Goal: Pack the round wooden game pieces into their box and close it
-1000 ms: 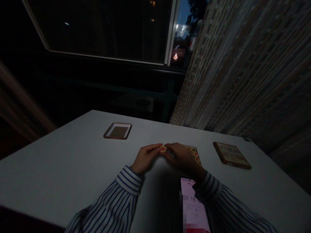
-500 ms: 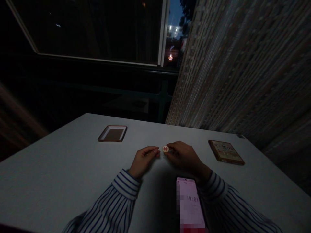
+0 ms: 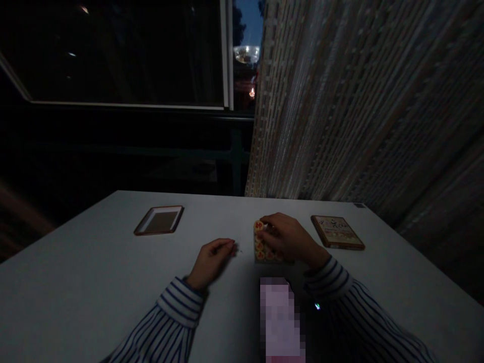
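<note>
Head view puts me above a white table (image 3: 94, 282), with a small round disc (image 3: 258, 225) at the far left corner of the tray (image 3: 264, 261), its red character facing up. The right hand (image 3: 289, 239) has it, thumb and forefinger set narrow on its edge, while the palm hangs over the tray's right part and hides much of what lies there. Other pieces (image 3: 260, 255) show along the near left side, close together. The light is poor, so I can't fairly say whether the disc rests on its neighbours or is held just above them. Off to the left, apart from the tray, the left hand (image 3: 209, 263) has its thumb and fingers drawn together, and I see nothing between them. To handle the disc well, I'd pinch only its rim, with light and even pressure, so the face stays level and no fingertip catches the piece beside it. I'd carry the right wrist a little high, since a low palm could drag across the covered pieces and tip one. The left hand looks well placed to steady the tray's left wall if it slides. I'd also mind the right sleeve (image 3: 328, 282) near the phone (image 3: 280, 317), which lies in front of the tray. The box (image 3: 338, 232) and the lid (image 3: 138, 233) lie well out of the way.
</note>
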Demonstrator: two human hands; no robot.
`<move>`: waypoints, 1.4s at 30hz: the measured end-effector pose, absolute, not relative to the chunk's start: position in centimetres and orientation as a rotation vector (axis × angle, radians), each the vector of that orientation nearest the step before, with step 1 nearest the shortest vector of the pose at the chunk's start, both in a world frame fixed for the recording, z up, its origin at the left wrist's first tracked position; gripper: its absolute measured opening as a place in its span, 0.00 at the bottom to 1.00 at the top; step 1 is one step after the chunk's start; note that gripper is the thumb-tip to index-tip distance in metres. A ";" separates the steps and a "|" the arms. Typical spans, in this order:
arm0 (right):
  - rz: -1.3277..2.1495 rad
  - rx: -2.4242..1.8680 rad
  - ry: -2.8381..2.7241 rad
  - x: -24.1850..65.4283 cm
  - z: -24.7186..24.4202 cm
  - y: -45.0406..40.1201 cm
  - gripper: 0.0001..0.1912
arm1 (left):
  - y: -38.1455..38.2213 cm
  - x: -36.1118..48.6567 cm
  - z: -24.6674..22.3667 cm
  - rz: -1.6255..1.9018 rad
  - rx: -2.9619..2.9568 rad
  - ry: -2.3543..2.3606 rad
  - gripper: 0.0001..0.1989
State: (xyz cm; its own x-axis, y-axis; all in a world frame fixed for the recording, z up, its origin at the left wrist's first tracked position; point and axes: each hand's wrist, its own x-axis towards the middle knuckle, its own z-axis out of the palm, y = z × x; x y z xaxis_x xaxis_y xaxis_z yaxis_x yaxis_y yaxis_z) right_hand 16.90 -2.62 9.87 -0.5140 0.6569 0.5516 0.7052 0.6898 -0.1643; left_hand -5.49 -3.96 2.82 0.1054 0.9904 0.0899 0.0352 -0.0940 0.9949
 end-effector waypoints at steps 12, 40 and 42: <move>-0.099 -1.036 -2.317 19.4 11.7 -2.8 0.14 | -1.6 -0.8 7.8 1.174 1.363 1.000 0.15; -0.105 -1.040 -2.268 20.2 10.6 -1.6 0.13 | 1.3 2.4 8.8 1.096 1.396 0.933 0.13; -0.098 -1.081 -2.268 20.4 10.5 -1.5 0.14 | 1.7 2.2 8.3 1.092 1.531 0.979 0.13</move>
State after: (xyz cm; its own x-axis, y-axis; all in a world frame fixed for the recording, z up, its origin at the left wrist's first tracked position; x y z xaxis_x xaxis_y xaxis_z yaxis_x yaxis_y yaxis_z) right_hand 20.41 -1.48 10.46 -0.4753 0.6790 0.5596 0.7249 0.6626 -0.1883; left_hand 2.18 1.70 8.27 0.2717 0.9469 0.1722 0.0680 -0.1973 0.9780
